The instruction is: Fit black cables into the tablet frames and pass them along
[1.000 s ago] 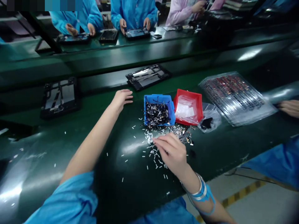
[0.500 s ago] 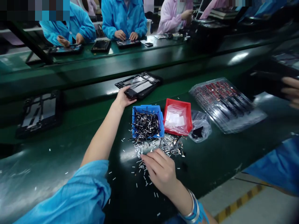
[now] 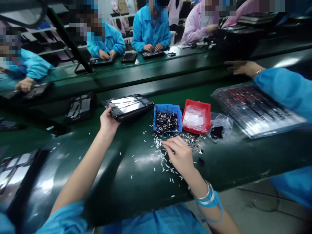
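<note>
My left hand (image 3: 109, 123) grips the near left corner of an open black tablet (image 3: 129, 105), its silvery inner parts facing up; the tablet is tilted over the green bench. The fingers of my right hand (image 3: 179, 152) are pinched together just above scattered small white strips (image 3: 163, 159). Whatever lies between those fingertips is too small to make out. Beyond that hand stands a blue bin (image 3: 180, 122) heaped with short black cables (image 3: 167, 120). More small cable parts (image 3: 191, 141) are spread loose in front of the bins.
Beside the blue bin sits a red bin (image 3: 209, 115) with clear plastic bags, then a plastic bag (image 3: 225, 125) with black pieces. Stacked clear trays (image 3: 263, 110) lie right, under a co-worker's arm (image 3: 280, 83). Other open tablets (image 3: 80, 107) rest left. Co-workers sit across the bench.
My left hand has drawn the tablet leftward, away from the bins. My right hand stays pinched by the white strips. A co-worker's arm now reaches over the trays. The view has turned left.
</note>
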The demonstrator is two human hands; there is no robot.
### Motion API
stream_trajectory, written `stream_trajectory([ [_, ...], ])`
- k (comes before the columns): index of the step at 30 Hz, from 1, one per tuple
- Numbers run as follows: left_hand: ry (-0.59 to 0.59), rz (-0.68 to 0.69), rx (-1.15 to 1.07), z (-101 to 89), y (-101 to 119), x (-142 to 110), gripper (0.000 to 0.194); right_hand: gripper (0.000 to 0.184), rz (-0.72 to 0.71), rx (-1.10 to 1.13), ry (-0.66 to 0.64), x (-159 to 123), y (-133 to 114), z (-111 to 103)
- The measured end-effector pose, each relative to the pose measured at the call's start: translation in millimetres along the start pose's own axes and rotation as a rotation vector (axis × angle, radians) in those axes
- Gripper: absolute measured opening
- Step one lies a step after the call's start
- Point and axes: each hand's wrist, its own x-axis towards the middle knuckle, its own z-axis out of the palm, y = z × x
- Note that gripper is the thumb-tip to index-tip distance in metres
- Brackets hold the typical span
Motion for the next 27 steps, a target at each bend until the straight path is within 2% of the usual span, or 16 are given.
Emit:
stream_trajectory([
  [2, 0.033, 0.005, 0.007, -36.6, 8.5, -41.9, 0.014, 0.016, 0.006, 0.006, 0.005, 0.5, 2.1, -0.9],
  [4, 0.053, -0.012, 0.016, -69.8, 4.1, -86.0, 0.017, 0.014, 0.036, 0.031, 0.012, 0.8, 4.8, -1.9],
  [6, 0.053, -0.039, 0.023, -97.7, -12.4, -129.4, 0.015, 0.011, 0.128, 0.08, 0.031, 0.5, 6.6, -2.4],
  [8, -0.004, -0.111, 0.035, -119.2, -36.4, -169.0, 0.02, 0.009, 0.277, 0.144, 0.057, -0.6, 5.3, -2.3],
  [10, -0.132, -0.279, 0.033, -134.5, -61.5, -201.2, 0.024, 0.01, 0.411, 0.208, 0.059, -1.9, -1.3, -1.6],
  [13, -0.422, -0.593, -0.01, -150.3, -88.3, -231.4, 0.034, 0.01, 0.515, 0.309, -0.038, -2.4, -22.8, 1.5],
  [15, -0.613, -0.75, -0.035, -159.2, -93.2, -240.3, 0.044, 0.009, 0.547, 0.405, -0.153, -1.2, -43.2, 6.6],
  [17, -0.808, -0.776, 0.026, -167.6, -86.3, -243.0, 0.044, 0.007, 0.571, 0.518, -0.29, 0.8, -65.1, 15.5],
  [18, -0.896, -0.715, 0.107, -171.6, -79.4, -242.6, 0.04, 0.007, 0.577, 0.565, -0.363, 1.9, -75.6, 21.6],
  [19, -0.964, -0.597, 0.211, -175.6, -71.1, -241.1, 0.033, 0.007, 0.582, 0.598, -0.439, 2.8, -85.2, 28.6],
  [20, -0.995, -0.434, 0.327, -179.8, -62.5, -238.4, 0.025, 0.007, 0.581, 0.615, -0.511, 3.4, -93.7, 36.4],
  [21, -0.972, -0.237, 0.439, -184.1, -54.5, -234.6, 0.018, 0.008, 0.578, 0.619, -0.578, 3.6, -100.8, 44.9],
  [22, -0.895, -0.024, 0.54, -188.7, -47.9, -229.6, 0.015, 0.01, 0.577, 0.614, -0.634, 3.5, -106.5, 53.6],
  [24, -0.659, 0.382, 0.732, -198.8, -40.3, -215.9, 0.016, 0.012, 0.588, 0.592, -0.715, 2.4, -113.6, 70.8],
  [26, -0.445, 0.69, 0.988, -208.8, -39.1, -198.8, 0.02, 0.013, 0.616, 0.567, -0.751, 0.8, -116.3, 85.2],
  [27, -0.383, 0.793, 1.13, -213.3, -39.7, -190.1, 0.025, 0.013, 0.626, 0.552, -0.756, 0.0, -116.7, 90.8],
])
